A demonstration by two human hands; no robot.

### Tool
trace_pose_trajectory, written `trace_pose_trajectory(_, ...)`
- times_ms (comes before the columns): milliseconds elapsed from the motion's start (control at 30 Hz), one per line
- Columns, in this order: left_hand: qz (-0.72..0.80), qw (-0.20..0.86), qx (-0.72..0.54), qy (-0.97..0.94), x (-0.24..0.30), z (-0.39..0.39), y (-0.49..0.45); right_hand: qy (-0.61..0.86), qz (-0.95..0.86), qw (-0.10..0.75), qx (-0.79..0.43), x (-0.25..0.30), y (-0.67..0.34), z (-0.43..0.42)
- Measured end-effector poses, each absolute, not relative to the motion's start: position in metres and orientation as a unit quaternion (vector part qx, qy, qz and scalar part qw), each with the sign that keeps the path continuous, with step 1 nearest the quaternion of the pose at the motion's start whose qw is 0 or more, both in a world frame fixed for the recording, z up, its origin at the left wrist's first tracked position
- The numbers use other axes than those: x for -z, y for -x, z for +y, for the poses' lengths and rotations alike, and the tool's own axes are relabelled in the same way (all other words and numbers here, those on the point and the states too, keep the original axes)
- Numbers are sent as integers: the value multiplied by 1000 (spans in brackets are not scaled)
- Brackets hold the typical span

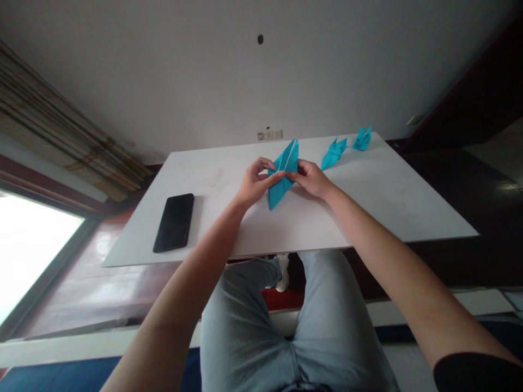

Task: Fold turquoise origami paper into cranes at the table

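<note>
The left hand and the right hand pinched one folded blue paper with their fingertips on the white table; two paper figures stood far right

Nothing legible anywhere — no text, label, brand, number or sign can be read

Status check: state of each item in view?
Blue origami piece: folded into a long pointed shape, held in both hands.
Left hand: gripping the piece's left side.
Right hand: fingertips pinching the piece at its centre.
Nearer origami figure: folded, on the table, untouched.
Farther origami figure: same.
Black smartphone: lying flat, screen dark.
</note>
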State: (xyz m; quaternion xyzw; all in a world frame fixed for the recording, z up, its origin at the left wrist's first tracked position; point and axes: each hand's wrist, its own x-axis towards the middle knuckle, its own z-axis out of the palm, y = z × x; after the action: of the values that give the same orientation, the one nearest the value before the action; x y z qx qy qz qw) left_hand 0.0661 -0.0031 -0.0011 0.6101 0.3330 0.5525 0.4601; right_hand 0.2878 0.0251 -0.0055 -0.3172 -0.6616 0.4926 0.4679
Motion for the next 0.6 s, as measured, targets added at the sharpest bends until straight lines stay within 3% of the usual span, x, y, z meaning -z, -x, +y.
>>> trace_pose_trajectory(600, 336, 492, -514, -617, 14, 3, -62, 317, -652, 471, -503, 10, -288, 27)
